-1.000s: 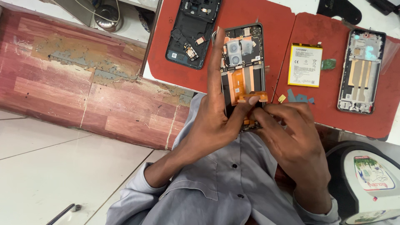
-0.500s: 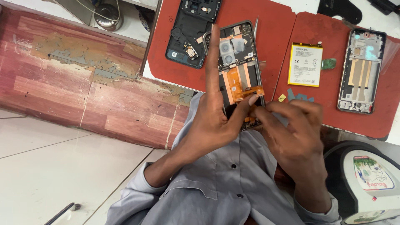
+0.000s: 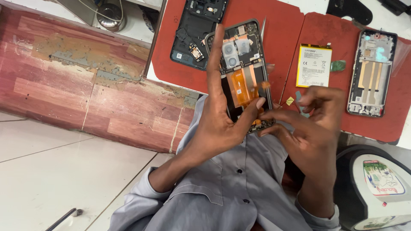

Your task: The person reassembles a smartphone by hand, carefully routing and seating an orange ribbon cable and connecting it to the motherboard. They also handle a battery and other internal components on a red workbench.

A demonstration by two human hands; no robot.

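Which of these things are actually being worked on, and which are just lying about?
In hand:
- opened phone, back off, orange flex cables showing
- left hand, grip around the phone
- right hand, fingertips at the phone's lower end

Lying about:
- dark phone back shell on the red mat
- yellow-edged battery
- second opened phone frame
- metal bowl
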